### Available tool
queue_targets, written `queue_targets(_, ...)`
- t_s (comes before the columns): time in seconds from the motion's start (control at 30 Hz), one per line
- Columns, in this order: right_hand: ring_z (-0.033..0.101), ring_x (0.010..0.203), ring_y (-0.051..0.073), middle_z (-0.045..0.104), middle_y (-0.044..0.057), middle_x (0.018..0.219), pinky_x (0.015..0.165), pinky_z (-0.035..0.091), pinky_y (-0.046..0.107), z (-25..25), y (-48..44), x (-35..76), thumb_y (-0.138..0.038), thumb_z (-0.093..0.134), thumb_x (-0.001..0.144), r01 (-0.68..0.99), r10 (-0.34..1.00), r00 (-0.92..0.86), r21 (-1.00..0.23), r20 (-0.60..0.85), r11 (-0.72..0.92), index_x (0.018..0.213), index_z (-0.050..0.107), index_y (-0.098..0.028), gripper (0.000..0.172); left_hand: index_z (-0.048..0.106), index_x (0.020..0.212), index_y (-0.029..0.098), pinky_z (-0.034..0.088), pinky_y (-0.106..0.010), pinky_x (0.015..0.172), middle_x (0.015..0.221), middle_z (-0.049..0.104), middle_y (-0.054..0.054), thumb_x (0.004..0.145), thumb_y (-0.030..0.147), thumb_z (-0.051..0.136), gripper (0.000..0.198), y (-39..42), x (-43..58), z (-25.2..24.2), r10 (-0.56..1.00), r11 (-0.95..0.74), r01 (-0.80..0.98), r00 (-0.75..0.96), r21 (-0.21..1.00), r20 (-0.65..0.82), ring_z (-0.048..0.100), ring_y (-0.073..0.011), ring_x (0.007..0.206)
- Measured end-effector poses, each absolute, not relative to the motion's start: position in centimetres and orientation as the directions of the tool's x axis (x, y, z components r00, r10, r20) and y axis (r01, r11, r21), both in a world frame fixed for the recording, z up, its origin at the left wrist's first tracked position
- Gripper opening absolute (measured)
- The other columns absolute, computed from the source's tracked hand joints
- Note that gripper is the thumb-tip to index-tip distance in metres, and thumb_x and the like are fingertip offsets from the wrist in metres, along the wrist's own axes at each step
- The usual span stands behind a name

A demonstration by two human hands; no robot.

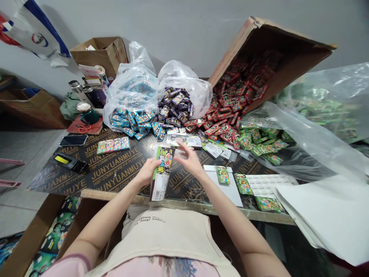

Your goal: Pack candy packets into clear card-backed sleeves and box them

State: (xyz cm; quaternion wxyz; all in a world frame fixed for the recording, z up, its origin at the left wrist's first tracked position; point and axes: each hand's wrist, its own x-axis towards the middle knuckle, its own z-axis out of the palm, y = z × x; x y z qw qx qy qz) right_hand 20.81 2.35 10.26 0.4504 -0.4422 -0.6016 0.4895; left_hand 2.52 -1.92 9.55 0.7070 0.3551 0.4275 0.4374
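Observation:
My left hand (148,172) grips the side of a printed candy pouch (163,165), black and green with fruit pictures and a barcode panel at its lower end. The pouch is held upright above the table's front edge. Just right of its top, my right hand (188,158) has its fingers spread and slightly curled; nothing shows in it. Behind the hands lie more flat pouches (187,141) on the tabletop. Loose small candy packets are heaped beyond them: blue packets (135,122), purple packets (176,104), red packets (223,117) and green packets (263,143).
A tilted cardboard box (233,50) spills the red packets. Clear plastic bags (184,75) surround the heaps. White card (223,192), a label sheet (268,181) and a paper stack (325,219) lie at right. Scissors (84,127), a phone (73,140) and a box cutter-like black device (69,162) sit left.

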Motion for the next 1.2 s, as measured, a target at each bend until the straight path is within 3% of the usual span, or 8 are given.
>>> queue_targets(0.1, 0.064, 0.090, 0.022, 0.070, 0.004, 0.095, 0.086, 0.050, 0.040, 8.8, 1.4, 19.7, -0.046, 0.075, 0.066, -0.060, 0.915, -0.397, -0.993, -0.067, -0.099, 0.099, 0.067, -0.021, 0.042, 0.065, 0.067, 0.013, 0.041, -0.025, 0.058, 0.060, 0.062, -0.002, 0.068, 0.049, 0.067, 0.036, -1.9, 2.4, 9.0, 0.963, 0.238, -0.141, 0.159, 0.961, -0.216, 0.054, -0.0150, 0.057)
queue_targets(0.27, 0.065, 0.076, 0.018, 0.071, 0.001, 0.083, 0.079, 0.052, 0.034, 8.3, 0.2, 19.3, -0.041, 0.077, 0.065, -0.148, 0.957, -0.277, -0.980, -0.088, -0.132, 0.086, 0.068, -0.019, 0.032, 0.047, 0.047, 0.016, 0.028, -0.023, 0.048, 0.045, 0.041, 0.003, 0.075, 0.053, 0.059, 0.049, -1.7, 2.1, 8.1, 0.992, 0.074, 0.197, 0.084, 0.978, -0.092, 0.035, -0.0087, 0.047)
queue_targets(0.43, 0.064, 0.066, 0.017, 0.069, -0.001, 0.074, 0.063, 0.054, 0.030, 6.7, -1.5, 20.4, -0.035, 0.080, 0.060, -0.061, 0.782, -0.581, -0.945, -0.228, -0.320, 0.091, 0.065, -0.017, 0.039, 0.054, 0.056, 0.015, 0.037, -0.023, 0.052, 0.053, 0.052, 0.001, 0.072, 0.055, 0.062, 0.044, -0.9, 1.6, 7.8, 0.992, 0.121, 0.060, 0.039, 0.991, -0.124, 0.046, -0.0117, 0.053)
queue_targets(0.57, 0.064, 0.063, 0.017, 0.068, -0.001, 0.070, 0.062, 0.054, 0.031, 4.8, -1.8, 21.0, -0.038, 0.079, 0.061, -0.005, 0.891, -0.391, -0.967, -0.232, -0.254, 0.086, 0.064, -0.016, 0.037, 0.064, 0.084, 0.014, 0.043, -0.022, 0.053, 0.073, 0.066, -0.002, 0.067, 0.044, 0.073, 0.036, -1.3, 1.2, 6.6, 0.961, 0.216, -0.036, 0.186, 0.976, -0.206, 0.058, -0.0147, 0.062)
queue_targets(0.73, 0.066, 0.091, 0.020, 0.070, 0.004, 0.101, 0.087, 0.052, 0.036, 5.4, -0.9, 21.0, -0.037, 0.079, 0.062, -0.145, 0.977, -0.190, -0.981, -0.100, -0.128, 0.103, 0.061, -0.021, 0.047, 0.065, 0.099, 0.014, 0.050, -0.026, 0.067, 0.094, 0.071, -0.008, 0.066, 0.037, 0.078, 0.042, -2.5, 1.8, 5.3, 0.883, 0.299, -0.123, 0.413, 0.946, -0.225, 0.066, -0.0199, 0.083)
queue_targets(0.97, 0.064, 0.096, 0.021, 0.070, 0.005, 0.103, 0.087, 0.051, 0.036, 6.2, -2.0, 18.0, -0.060, 0.057, 0.078, -0.284, 0.985, 0.101, -0.953, -0.142, -0.108, 0.101, 0.062, -0.021, 0.045, 0.066, 0.081, 0.014, 0.052, -0.031, 0.074, 0.080, 0.072, -0.005, 0.069, 0.055, 0.070, 0.043, -2.4, 7.0, 6.9, 0.943, 0.179, -0.584, -0.127, 0.792, -0.307, 0.067, -0.0198, 0.077)
queue_targets(1.07, 0.065, 0.093, 0.022, 0.071, 0.006, 0.094, 0.078, 0.054, 0.036, 6.9, -2.1, 17.1, -0.070, 0.040, 0.082, -0.411, 0.937, 0.207, -0.894, -0.280, -0.177, 0.094, 0.063, -0.020, 0.057, 0.064, 0.073, 0.014, 0.052, -0.031, 0.071, 0.070, 0.070, -0.003, 0.067, 0.059, 0.070, 0.046, -2.5, 8.3, 7.5, 0.917, 0.161, -0.639, -0.185, 0.752, -0.353, 0.067, -0.0199, 0.073)
queue_targets(1.2, 0.067, 0.084, 0.023, 0.071, 0.003, 0.078, 0.073, 0.054, 0.034, 8.1, -1.6, 17.5, -0.055, 0.055, 0.076, -0.407, 0.913, 0.257, -0.892, -0.318, -0.196, 0.078, 0.064, -0.020, 0.036, 0.065, 0.068, 0.014, 0.051, -0.029, 0.070, 0.067, 0.070, -0.001, 0.064, 0.049, 0.074, 0.036, -2.1, 8.0, 7.8, 0.906, 0.168, -0.662, -0.188, 0.731, -0.378, 0.066, -0.0167, 0.067)
